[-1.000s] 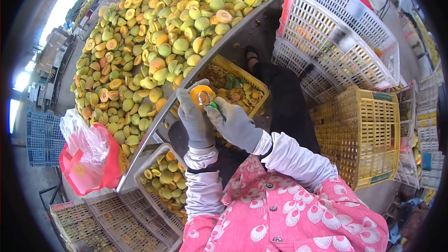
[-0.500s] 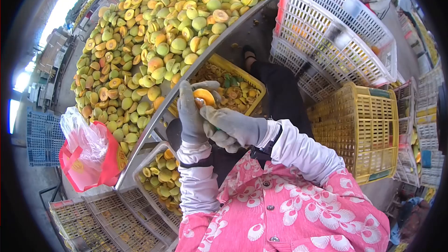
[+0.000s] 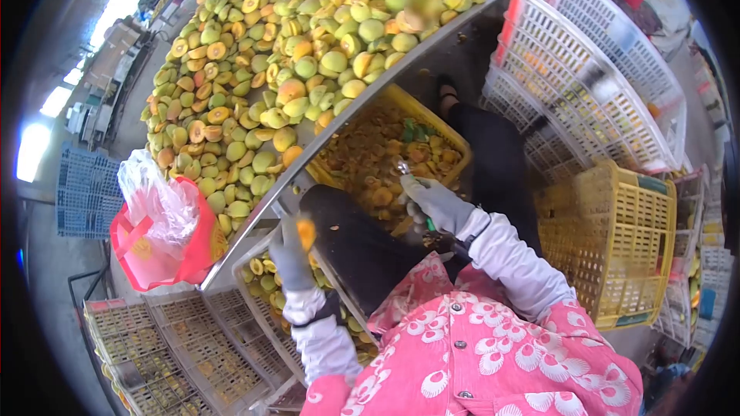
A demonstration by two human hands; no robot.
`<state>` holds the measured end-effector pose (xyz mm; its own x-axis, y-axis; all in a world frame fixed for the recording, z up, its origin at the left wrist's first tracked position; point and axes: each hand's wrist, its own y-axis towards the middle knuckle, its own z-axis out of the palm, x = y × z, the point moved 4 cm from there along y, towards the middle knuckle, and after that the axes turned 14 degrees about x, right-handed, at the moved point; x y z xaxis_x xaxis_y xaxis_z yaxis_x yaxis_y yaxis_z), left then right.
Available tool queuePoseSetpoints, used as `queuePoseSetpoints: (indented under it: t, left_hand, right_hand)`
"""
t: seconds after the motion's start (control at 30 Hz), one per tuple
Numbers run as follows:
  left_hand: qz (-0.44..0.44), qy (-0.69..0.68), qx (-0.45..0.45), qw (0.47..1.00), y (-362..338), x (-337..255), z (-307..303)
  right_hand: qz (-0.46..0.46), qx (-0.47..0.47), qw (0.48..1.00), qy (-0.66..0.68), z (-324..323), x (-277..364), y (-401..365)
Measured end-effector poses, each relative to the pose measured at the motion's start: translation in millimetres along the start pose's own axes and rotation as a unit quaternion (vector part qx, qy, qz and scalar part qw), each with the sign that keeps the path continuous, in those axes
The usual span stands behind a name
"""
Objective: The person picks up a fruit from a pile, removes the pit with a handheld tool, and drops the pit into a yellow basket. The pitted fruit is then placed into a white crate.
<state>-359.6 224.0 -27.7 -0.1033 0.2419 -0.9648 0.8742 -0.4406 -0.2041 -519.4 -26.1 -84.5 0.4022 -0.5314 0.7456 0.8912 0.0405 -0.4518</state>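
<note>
1. Nearest the camera is the person's pink flowered shirt (image 3: 478,354). White sleeves run out from it to 2 grey-gloved hands.
2. The left hand (image 3: 291,256) is low on the left. Its fingers are closed in a pinch on an orange fruit half (image 3: 306,233), which is held just above the white crate (image 3: 245,262) of cut fruit.
3. The right hand (image 3: 438,202) is curled tight around a pitting tool (image 3: 402,167). The tool's metal loop points up and hangs over the yellow scrap crate (image 3: 443,119), which is full of pits and trimmings.
4. A dark apron (image 3: 354,239) lies between the 2 hands.
5. The change: 1 s ago both hands met at the scrap crate's near edge, with the loop set in the cup of the fruit half. Now they are well apart; the left has dropped toward the white crate and the right has stayed by the scraps. My reading is that scooping this half is finished and the cleaned half has parted from its waste.
6. Beyond the hands, a steel table edge (image 3: 362,100) bounds a large fruit heap (image 3: 270,69) of green and orange fruit. A red bag (image 3: 158,243) hangs at its left corner.
7. Farthest right are stacked white baskets (image 3: 593,69) and a yellow side crate (image 3: 617,239).
</note>
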Motion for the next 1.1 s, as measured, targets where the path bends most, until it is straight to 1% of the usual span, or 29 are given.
queuePoseSetpoints:
  t: [0.03, 0.07, 0.13, 0.17, 0.23, 0.27, 0.3, 0.33, 0.37, 0.4, 0.43, 0.47, 0.5, 0.53, 0.57, 0.6, 0.63, 0.67, 0.73, 0.77, 0.8, 0.83, 0.87, 0.9, 0.93, 0.97, 1.0, 1.07, 1.1]
  left_hand:
    - [0.047, 0.141, -0.030, 0.988, -16, 0, -28]
    - [0.090, 0.280, -0.057, 0.954, -25, 1, -48]
    - [0.036, 0.073, -0.072, 0.994, -25, -3, -65]
    - [0.035, 0.073, -0.075, 0.994, -19, -8, -65]
    - [0.083, 0.134, -0.050, 0.986, 19, -43, -35]
    - [0.084, 0.200, -0.045, 0.975, 45, -52, -26]
    - [0.147, 0.236, -0.022, 0.960, 81, -51, -20]
    - [0.156, 0.232, -0.014, 0.960, 115, -48, -16]
    - [0.203, 0.320, -0.030, 0.925, 149, -51, -9]
    - [0.256, 0.400, -0.041, 0.879, 189, -50, -1]
    - [0.264, 0.522, -0.020, 0.811, 260, -3, -22]
    - [0.283, 0.627, -0.005, 0.725, 326, 42, -40]
    - [0.157, 0.616, 0.003, 0.772, 307, 5, -13]
    - [0.027, 0.666, 0.046, 0.744, 317, 0, -1]
    - [0.030, 0.657, 0.031, 0.752, 294, -29, 17]
    - [0.016, 0.643, 0.041, 0.764, 290, -34, 22]
    - [0.182, 0.622, -0.007, 0.762, 325, 12, -5]
    - [0.149, 0.615, 0.025, 0.774, 289, -24, 13]
    - [0.082, 0.548, 0.025, 0.832, 282, -27, 3]
    - [0.084, 0.544, 0.024, 0.835, 285, -13, -9]
    - [0.106, 0.485, 0.038, 0.867, 294, 9, -26]
    - [0.127, 0.425, 0.052, 0.895, 293, 16, -28]
    - [0.127, 0.422, 0.054, 0.896, 275, 10, -14]
    - [0.173, 0.204, 0.036, 0.963, 245, 9, -5]
    - [0.210, -0.024, 0.013, 0.977, 202, -7, 12]
    - [0.183, -0.154, 0.043, 0.970, 142, -47, 47]
    - [0.184, -0.156, 0.040, 0.970, 123, -47, 57]
    - [0.201, -0.297, 0.113, 0.927, 100, -36, 76]
    - [0.206, -0.363, 0.147, 0.897, 90, -31, 85]
  right_hand:
    - [0.022, 0.003, 1.000, 0.019, 1, -4, 2]
    - [0.044, 0.003, 0.998, 0.039, 2, -8, 5]
    - [0.034, 0.020, 0.999, 0.016, 8, -16, 17]
    - [0.056, 0.021, 0.998, 0.014, 11, -21, 20]
    - [0.091, 0.010, 0.996, 0.000, 18, -21, 21]
    - [0.087, 0.002, 0.996, -0.002, 16, -23, 19]
    - [0.078, 0.015, 0.997, -0.003, 13, -26, 18]
    - [0.065, 0.026, 0.998, -0.003, 10, -30, 19]
    - [0.045, 0.043, 0.997, 0.051, 2, -37, 18]
    - [0.040, 0.029, 0.994, 0.100, -2, -45, 17]
    - [0.023, 0.004, 0.989, 0.148, -9, -49, 14]
    - [0.021, -0.060, 0.981, 0.182, -14, -55, 14]
    - [-0.028, -0.027, 0.979, 0.200, -16, -56, 12]
    - [-0.059, 0.021, 0.962, 0.266, -34, -91, 31]
    - [-0.143, 0.118, 0.908, 0.376, -34, -100, 41]
    - [-0.103, 0.077, 0.948, 0.292, -32, -96, 37]
    - [-0.104, 0.067, 0.948, 0.292, -30, -93, 35]
    - [-0.108, 0.044, 0.971, 0.208, -25, -74, 27]
    - [0.031, -0.038, 0.995, 0.089, -19, -67, 32]
    - [0.031, -0.040, 0.995, 0.085, -16, -60, 31]
    - [0.010, -0.049, 0.999, 0.008, -16, -51, 27]
    - [-0.011, -0.058, 0.996, -0.068, -15, -43, 21]
    - [-0.010, -0.061, 0.996, -0.069, -15, -37, 17]
    - [-0.027, -0.058, 0.995, -0.082, -12, -32, 14]
    - [-0.045, -0.053, 0.993, -0.095, -8, -30, 14]
    - [-0.045, -0.043, 0.994, -0.095, -5, -28, 14]
    - [-0.044, -0.041, 0.993, -0.098, 0, -27, 12]
    - [-0.023, -0.022, 0.998, -0.047, 21, -8, -7]
    - [-0.020, -0.025, 0.997, -0.066, 28, -2, -8]
